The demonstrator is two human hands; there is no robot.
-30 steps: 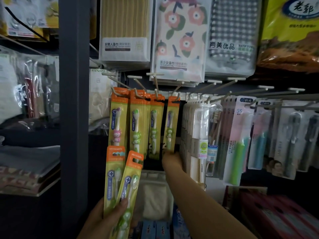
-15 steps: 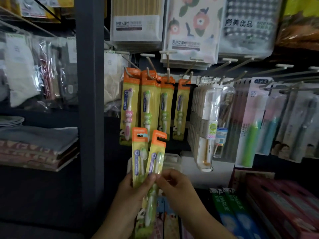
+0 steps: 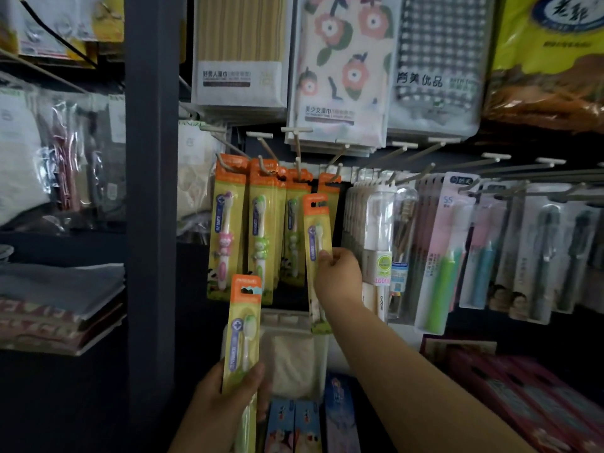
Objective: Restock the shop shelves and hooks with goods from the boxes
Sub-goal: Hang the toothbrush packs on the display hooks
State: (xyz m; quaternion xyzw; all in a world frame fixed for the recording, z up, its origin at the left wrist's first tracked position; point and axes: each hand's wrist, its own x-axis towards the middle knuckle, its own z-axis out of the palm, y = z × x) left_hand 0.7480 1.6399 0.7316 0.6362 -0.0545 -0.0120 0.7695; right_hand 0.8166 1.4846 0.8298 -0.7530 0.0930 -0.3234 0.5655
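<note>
Right hand (image 3: 338,276): fingers are curled round a carded children's toothbrush pack (image 3: 316,237), gripped at mid-height. The pack is held upright with its orange header raised in front of the fourth hook (image 3: 334,176); the slot in the header sits just below the hook tip, not yet threaded on.

Left hand (image 3: 225,403): a second toothbrush pack (image 3: 243,325) is gripped by its lower part, thumb across the front, fingers wrapped behind. It is held upright, low, in front of the hanging row.

Hanging row: matching orange-and-yellow packs are seen on three hooks to the left, a pink brush pack (image 3: 225,237) leftmost, green brush packs (image 3: 261,237) beside it.

To the right, adult toothbrush packs (image 3: 444,256) are hung in dense rows. Above, packaged towels (image 3: 340,70) are displayed. A dark shelf upright (image 3: 152,191) stands left of the hooks; folded cloths (image 3: 58,289) lie beyond it.
</note>
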